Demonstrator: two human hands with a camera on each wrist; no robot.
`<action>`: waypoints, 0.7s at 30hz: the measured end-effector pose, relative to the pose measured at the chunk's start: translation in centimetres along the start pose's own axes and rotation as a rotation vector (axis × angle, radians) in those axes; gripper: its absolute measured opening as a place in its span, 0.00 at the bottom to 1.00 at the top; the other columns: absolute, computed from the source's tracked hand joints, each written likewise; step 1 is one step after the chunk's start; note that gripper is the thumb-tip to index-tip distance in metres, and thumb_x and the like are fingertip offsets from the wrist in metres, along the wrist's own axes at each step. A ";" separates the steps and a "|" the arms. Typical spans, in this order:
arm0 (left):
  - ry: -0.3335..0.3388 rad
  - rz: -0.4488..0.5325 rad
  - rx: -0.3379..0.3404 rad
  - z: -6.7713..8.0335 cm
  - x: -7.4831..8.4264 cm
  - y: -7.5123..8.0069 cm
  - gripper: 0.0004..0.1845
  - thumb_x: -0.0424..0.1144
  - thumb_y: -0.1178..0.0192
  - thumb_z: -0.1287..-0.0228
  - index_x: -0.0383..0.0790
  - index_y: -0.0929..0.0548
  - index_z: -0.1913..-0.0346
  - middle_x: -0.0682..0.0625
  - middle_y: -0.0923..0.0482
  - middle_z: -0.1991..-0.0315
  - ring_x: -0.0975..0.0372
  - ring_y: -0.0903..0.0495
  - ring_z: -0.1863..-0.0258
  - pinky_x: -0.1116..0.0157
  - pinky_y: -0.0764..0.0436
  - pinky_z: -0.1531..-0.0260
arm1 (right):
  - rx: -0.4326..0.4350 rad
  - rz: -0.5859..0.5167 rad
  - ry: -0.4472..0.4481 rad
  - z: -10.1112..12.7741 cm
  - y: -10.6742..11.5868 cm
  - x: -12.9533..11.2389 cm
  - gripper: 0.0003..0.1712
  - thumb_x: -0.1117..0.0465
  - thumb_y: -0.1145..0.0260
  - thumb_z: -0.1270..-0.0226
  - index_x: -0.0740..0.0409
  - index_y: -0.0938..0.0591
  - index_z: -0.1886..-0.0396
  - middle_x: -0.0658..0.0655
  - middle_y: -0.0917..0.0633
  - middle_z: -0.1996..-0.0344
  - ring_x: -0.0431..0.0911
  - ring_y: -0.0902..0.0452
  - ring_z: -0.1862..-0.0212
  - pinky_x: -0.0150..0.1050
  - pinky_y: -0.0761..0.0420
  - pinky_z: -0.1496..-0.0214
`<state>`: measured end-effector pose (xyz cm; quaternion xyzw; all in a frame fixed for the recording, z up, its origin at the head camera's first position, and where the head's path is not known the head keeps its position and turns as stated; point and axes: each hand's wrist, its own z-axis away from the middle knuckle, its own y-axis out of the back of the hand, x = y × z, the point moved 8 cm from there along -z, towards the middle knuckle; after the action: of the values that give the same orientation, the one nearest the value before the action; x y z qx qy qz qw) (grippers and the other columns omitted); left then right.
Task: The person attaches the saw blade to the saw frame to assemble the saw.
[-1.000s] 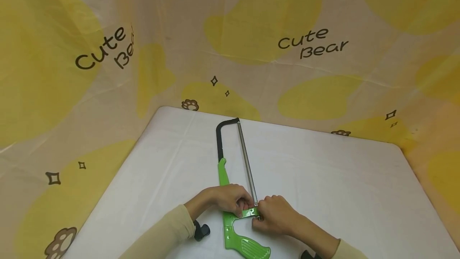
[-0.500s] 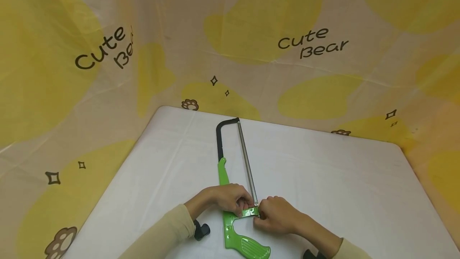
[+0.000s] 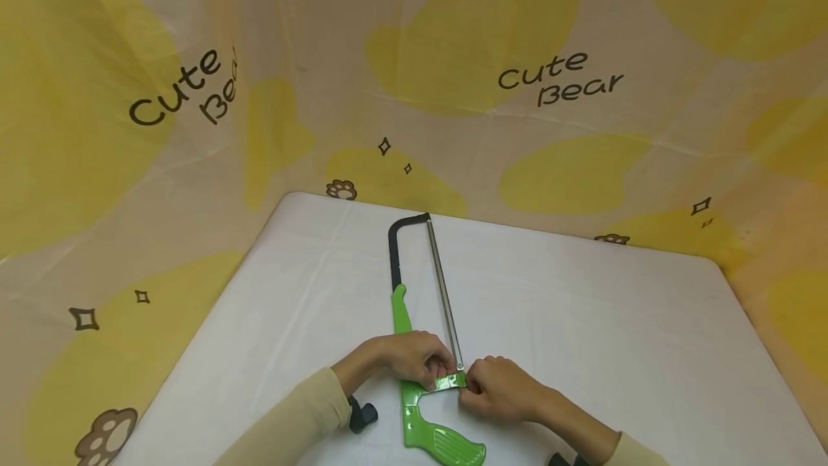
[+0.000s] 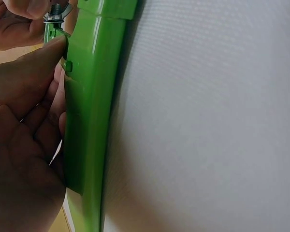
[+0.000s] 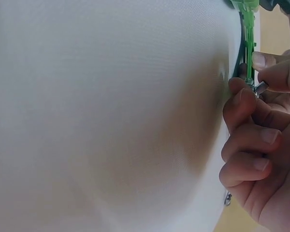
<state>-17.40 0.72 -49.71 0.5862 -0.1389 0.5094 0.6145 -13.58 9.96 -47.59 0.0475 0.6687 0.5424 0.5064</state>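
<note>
A hacksaw with a green handle (image 3: 414,416) and a black front frame (image 3: 394,257) lies on the white table, its blade (image 3: 444,293) running along the right side. My left hand (image 3: 414,358) grips the green crosspiece (image 3: 449,382) near the blade's lower end. At the outer end of that crosspiece, my right hand (image 3: 506,388) pinches a small metal wing nut (image 5: 261,88) between thumb and curled index finger. The left wrist view shows the wing nut (image 4: 60,10) on its threaded bolt, beside my right fingers. My left palm partly covers the green frame.
The white tabletop (image 3: 582,322) spreads around the saw. A patterned yellow cloth (image 3: 453,78) hangs behind and at the sides. Black wrist camera parts (image 3: 364,416) sit under the left forearm.
My right hand has shifted slightly to the right and turned a little at the wing nut. The left hand and the hacksaw stay in place.
</note>
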 end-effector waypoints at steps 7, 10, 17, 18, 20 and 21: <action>-0.016 0.014 -0.004 0.0 0.0 -0.2 0.13 0.24 0.32 0.46 0.41 0.15 0.58 0.61 0.24 0.71 0.75 0.27 0.72 0.76 0.24 0.67 | -0.039 -0.035 -0.019 0.0 -0.4 0.5 0.23 0.62 0.38 0.39 0.45 0.37 0.89 0.35 0.42 0.90 0.29 0.49 0.84 0.27 0.46 0.81; -0.022 0.017 -0.007 0.0 0.0 -0.2 0.13 0.24 0.32 0.46 0.40 0.15 0.58 0.61 0.24 0.72 0.76 0.27 0.72 0.76 0.24 0.67 | -0.048 -0.043 -0.020 0.0 -0.5 0.7 0.23 0.62 0.38 0.39 0.45 0.37 0.89 0.34 0.42 0.90 0.29 0.49 0.84 0.27 0.47 0.81; -0.020 0.022 -0.006 0.0 0.0 -0.2 0.13 0.24 0.32 0.46 0.40 0.15 0.58 0.61 0.24 0.72 0.75 0.27 0.72 0.76 0.24 0.68 | -0.049 -0.042 -0.024 0.0 -0.6 1.0 0.23 0.61 0.38 0.39 0.44 0.37 0.89 0.34 0.42 0.90 0.29 0.49 0.83 0.27 0.47 0.81; -0.019 0.023 -0.006 0.0 0.0 -0.2 0.13 0.24 0.32 0.46 0.40 0.15 0.58 0.61 0.23 0.72 0.75 0.27 0.72 0.76 0.24 0.67 | -0.050 -0.044 -0.025 0.0 -0.6 1.1 0.23 0.61 0.37 0.39 0.44 0.37 0.89 0.34 0.42 0.90 0.30 0.49 0.83 0.27 0.47 0.81; -0.016 0.027 -0.007 0.0 0.0 -0.2 0.13 0.24 0.32 0.46 0.40 0.15 0.58 0.61 0.23 0.72 0.75 0.27 0.72 0.76 0.24 0.68 | -0.053 -0.054 -0.028 0.1 -0.6 1.2 0.23 0.60 0.37 0.38 0.44 0.37 0.89 0.35 0.42 0.90 0.30 0.49 0.83 0.27 0.46 0.80; -0.013 0.027 -0.008 0.0 0.0 -0.2 0.13 0.24 0.32 0.46 0.40 0.15 0.58 0.61 0.23 0.72 0.75 0.27 0.72 0.76 0.24 0.68 | -0.057 -0.062 -0.028 0.1 -0.6 1.2 0.23 0.60 0.37 0.37 0.44 0.36 0.88 0.35 0.41 0.90 0.30 0.49 0.83 0.27 0.46 0.80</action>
<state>-17.27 0.71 -49.81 0.5852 -0.1528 0.5131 0.6090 -13.82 10.54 -48.80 0.0199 0.6469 0.5446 0.5334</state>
